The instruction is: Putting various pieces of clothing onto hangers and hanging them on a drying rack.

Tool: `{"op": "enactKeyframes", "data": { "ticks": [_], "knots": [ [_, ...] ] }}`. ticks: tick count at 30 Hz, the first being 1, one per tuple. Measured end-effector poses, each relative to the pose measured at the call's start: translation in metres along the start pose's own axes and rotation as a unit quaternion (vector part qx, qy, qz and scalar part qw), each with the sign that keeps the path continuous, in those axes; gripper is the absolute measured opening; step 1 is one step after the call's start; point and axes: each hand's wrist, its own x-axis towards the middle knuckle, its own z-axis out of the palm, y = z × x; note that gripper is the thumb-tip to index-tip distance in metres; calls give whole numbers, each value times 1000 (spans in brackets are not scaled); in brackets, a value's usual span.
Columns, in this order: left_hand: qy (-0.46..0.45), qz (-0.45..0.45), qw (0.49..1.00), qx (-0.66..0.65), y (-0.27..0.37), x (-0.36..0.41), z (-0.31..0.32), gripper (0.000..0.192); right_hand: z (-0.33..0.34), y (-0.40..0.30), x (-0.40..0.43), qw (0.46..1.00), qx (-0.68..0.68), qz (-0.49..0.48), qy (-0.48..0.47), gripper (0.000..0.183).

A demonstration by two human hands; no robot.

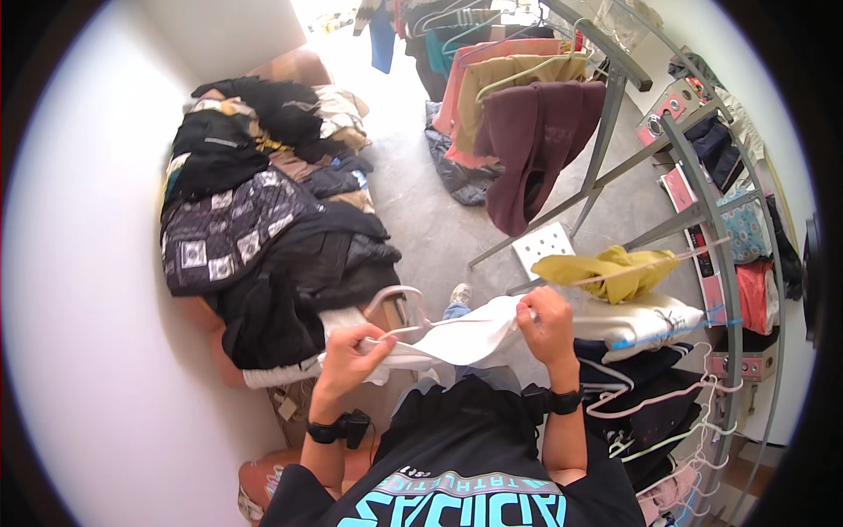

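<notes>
A white garment (461,339) is stretched between both my hands in front of my waist. My left hand (355,359) pinches its edge beside one arm of a pale clothes hanger (403,329). The hanger's hook points away from me, and its other arm runs towards the cloth on the right. My right hand (546,323) grips the garment's far end in a closed fist. Folds hide how much of the hanger lies inside the cloth. Just beyond my right hand, a mustard-yellow garment (612,270) hangs above another white garment (649,323) with a dark print.
Clothes (283,244) are heaped to my left. A grey metal clothes rack (708,197) stands at right, with several clothes hangers (658,395) along it. A maroon garment (540,145) hangs ahead over the grey floor (421,244). A white perforated stool (543,250) stands below.
</notes>
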Motion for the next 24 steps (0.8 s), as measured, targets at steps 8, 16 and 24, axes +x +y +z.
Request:
{"op": "enactKeyframes", "data": {
  "ticks": [8,16,24],
  "knots": [
    [117,-2,989,86,-13,153,-67,20,68,23,152,988,109,-57,-91,29],
    [235,-13,955,183,25,243,-118,17,156,27,302,982,183,-33,-13,43],
    [383,123,792,459,-11,368,-177,32,238,62,472,973,143,172,-58,51]
  ]
}}
